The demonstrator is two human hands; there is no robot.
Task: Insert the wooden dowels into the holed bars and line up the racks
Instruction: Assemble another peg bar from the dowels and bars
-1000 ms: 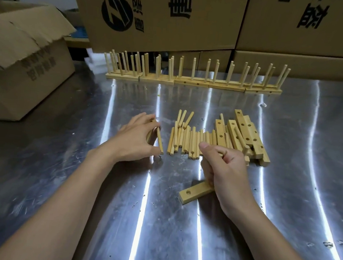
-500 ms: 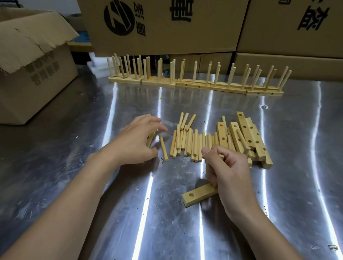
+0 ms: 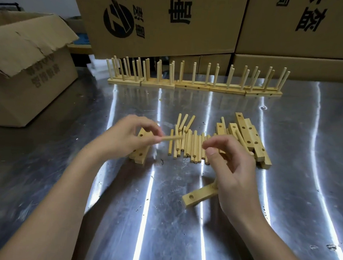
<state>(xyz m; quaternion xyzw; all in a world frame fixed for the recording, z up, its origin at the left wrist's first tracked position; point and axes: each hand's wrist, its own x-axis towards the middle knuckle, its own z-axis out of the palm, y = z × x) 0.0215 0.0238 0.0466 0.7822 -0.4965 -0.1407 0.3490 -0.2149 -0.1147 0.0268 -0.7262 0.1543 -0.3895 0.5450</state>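
My left hand (image 3: 128,136) pinches one wooden dowel (image 3: 172,138) that points right, over the loose dowel pile (image 3: 187,145). A holed bar (image 3: 140,151) shows under that hand, tilted; whether the hand holds it I cannot tell. My right hand (image 3: 233,168) hovers with curled fingers above another holed bar (image 3: 197,195) lying on the metal table (image 3: 160,220). A short dowel end (image 3: 215,181) sticks out below this hand down to that bar. More holed bars (image 3: 249,139) are stacked right of the pile. Finished racks (image 3: 194,84) stand in a row at the back.
An open cardboard box (image 3: 29,67) stands at the left on the table. Large printed cartons (image 3: 194,26) wall off the back behind the racks.
My left hand lifted a dowel from the table and turned it to point right, and a holed bar now shows under it. My right hand rose off the pile.
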